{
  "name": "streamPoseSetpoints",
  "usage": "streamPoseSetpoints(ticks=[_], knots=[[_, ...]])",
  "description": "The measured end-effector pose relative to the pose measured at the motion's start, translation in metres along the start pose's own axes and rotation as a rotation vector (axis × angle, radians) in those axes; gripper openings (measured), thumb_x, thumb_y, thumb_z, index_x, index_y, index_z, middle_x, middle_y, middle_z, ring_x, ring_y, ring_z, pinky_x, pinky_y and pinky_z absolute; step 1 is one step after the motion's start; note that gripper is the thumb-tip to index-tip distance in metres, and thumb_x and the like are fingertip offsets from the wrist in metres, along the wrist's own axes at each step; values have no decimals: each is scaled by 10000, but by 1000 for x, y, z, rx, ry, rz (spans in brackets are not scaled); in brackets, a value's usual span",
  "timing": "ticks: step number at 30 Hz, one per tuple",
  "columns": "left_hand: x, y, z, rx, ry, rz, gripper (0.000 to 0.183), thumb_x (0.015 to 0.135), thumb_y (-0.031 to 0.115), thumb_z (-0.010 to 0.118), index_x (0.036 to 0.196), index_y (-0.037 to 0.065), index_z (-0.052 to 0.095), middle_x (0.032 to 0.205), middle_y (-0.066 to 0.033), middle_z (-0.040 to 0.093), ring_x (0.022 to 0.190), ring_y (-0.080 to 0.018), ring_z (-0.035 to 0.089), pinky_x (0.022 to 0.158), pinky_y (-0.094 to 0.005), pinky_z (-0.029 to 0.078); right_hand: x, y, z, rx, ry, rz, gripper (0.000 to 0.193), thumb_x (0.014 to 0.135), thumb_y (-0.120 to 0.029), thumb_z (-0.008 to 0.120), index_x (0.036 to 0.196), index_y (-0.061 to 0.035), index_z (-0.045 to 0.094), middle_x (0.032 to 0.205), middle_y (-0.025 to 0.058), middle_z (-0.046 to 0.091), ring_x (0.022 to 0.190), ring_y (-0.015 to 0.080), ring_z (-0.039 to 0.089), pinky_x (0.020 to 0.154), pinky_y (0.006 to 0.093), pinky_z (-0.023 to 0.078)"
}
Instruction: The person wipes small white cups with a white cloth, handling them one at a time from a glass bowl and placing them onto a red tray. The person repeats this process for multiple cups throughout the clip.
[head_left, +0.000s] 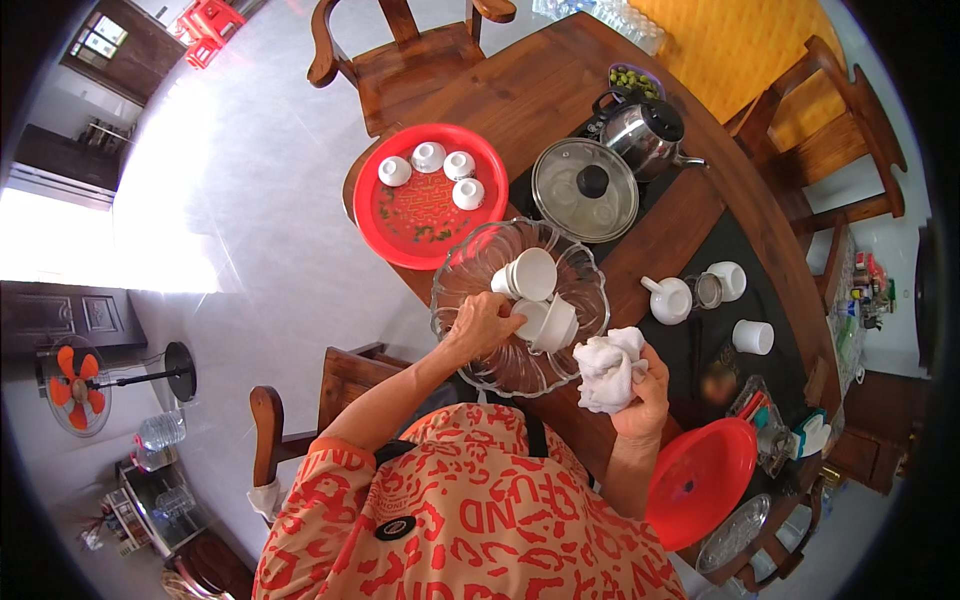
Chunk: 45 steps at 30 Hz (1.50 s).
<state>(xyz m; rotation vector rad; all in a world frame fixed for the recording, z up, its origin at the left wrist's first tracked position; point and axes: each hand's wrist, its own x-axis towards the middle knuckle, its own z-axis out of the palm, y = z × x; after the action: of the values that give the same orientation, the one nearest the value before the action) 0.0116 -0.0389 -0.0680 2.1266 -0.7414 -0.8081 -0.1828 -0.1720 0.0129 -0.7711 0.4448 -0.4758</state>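
Note:
My left hand (482,326) reaches into a large clear glass bowl (455,345) with a scalloped rim. Its fingers are closed on the edge of a white cup (530,318), though part of the grip is hidden. Other white cups (534,274) lie tilted against one another in the same bowl. To the right of the bowl, my right hand (648,395) is wrapped round a bunched white cloth (606,372), held above the table's near side.
A red tray (370,225) holds several upturned white cups. Behind the bowl are a lidded pan (560,200) and a metal kettle (640,140). A white teapot (668,300) and a white cup (753,337) stand rightward. A red basin (715,450) sits near right.

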Motion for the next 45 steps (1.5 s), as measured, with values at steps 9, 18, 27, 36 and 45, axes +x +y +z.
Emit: streamPoseSetpoints(ticks=[9,18,27,36,45], knots=[[-17,-6,-1,309,142,128,229,796,212,568,733,-1,620,727,-203,627,687,-380,620,638,-479,500,-2,1,-1,-5,-11,-21,508,787,-196,607,1173,112,488,1041,167,610,904,211,623,785,319,519],[-28,-5,-11,339,289,358,117,809,155,576,793,43,605,782,-138,605,669,-334,615,589,-436,499,-1,2,0,-38,-39,-4,503,791,-219,598,1158,110,494,1013,158,611,846,199,629,688,310,551],[-33,26,-47,61,518,652,238,728,-5,675,962,36,656,823,-97,639,688,-235,645,574,-306,521,-3,2,5,-52,-36,-9,515,784,-243,628,1149,98,504,1004,143,612,842,187,625,697,307,548],[-46,56,-60,29,651,870,285,680,-86,664,949,5,680,851,-116,670,712,-203,662,601,-272,522,-12,3,4,-44,-49,-31,489,796,-240,626,1141,87,511,993,136,618,819,185,631,692,307,548],[-51,70,-59,-101,636,826,190,742,-50,657,926,-2,665,807,-106,666,697,-167,658,590,-258,519,-15,-2,10,-22,-58,-117,425,826,-171,603,1155,80,509,1003,132,620,828,177,633,684,298,550]])
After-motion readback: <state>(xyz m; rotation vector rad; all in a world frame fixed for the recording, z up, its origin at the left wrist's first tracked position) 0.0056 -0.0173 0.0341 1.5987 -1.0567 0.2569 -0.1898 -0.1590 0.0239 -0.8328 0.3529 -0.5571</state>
